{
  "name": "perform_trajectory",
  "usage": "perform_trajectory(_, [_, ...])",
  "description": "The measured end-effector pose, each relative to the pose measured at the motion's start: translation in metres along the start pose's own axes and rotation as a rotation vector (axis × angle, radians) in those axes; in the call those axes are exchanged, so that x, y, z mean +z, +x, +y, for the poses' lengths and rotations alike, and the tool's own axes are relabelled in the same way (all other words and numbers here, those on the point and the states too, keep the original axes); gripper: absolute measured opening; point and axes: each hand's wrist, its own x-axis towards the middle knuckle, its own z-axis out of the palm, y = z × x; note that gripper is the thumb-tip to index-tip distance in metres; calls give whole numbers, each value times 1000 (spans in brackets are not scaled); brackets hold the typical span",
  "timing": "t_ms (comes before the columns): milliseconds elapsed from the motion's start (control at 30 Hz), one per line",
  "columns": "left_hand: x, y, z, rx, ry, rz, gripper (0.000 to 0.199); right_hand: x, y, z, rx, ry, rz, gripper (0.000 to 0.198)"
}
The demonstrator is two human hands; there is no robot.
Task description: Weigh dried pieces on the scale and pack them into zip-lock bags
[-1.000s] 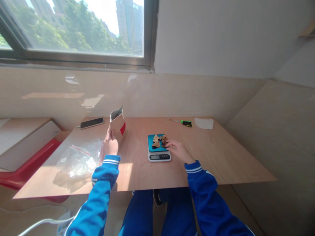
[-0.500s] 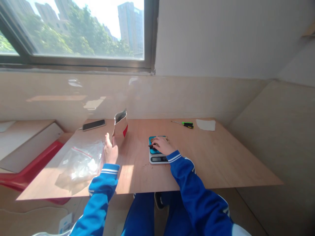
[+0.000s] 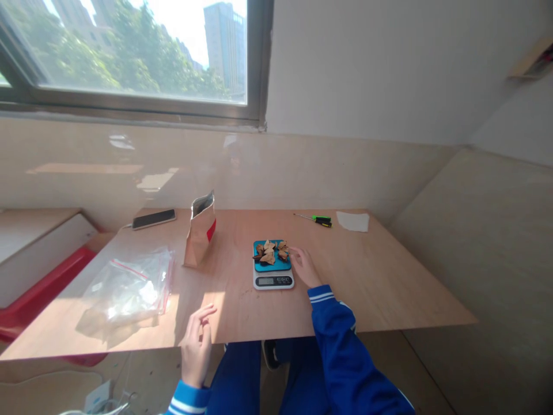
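Observation:
A kitchen scale with a blue top stands in the middle of the table, its display lit but too small to read. Dried brown slices, some dark, lie in a loose pile on it. My right hand is at the scale's right side, its fingertips beside the slices, fingers stretched and holding nothing. Near the table's front edge my left hand hovers with loosely bent fingers apart, also holding nothing. An opened kraft paper bag with a red patch stands upright behind it; its contents are hidden.
Clear zip bags lie on the left of the table. A phone with a cable rests at the back left. Two screwdrivers and a white paper piece lie at the back right, near the wall.
My left hand has let go of the paper bag and drawn back toward the front edge. My right hand has moved right, off the slices, uncovering them.

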Motion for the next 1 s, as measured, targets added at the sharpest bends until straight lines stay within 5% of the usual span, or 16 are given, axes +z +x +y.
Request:
perform_trajectory(100, [-10,-12,-8,-26,-16,-44,23,4,27,6,23,42,-36,29])
perform_trajectory(333, [-31,-3,-8,-48,-14,96,24,9,58,17,115,136,-67,24])
perform_trajectory(667, [-50,6,-20,-161,61,188,21,-39,-47,49,216,20,191,32])
perform_trajectory(1000, [-63,18,-11,-116,229,335,26,-33,-102,49,193,-241,502,30])
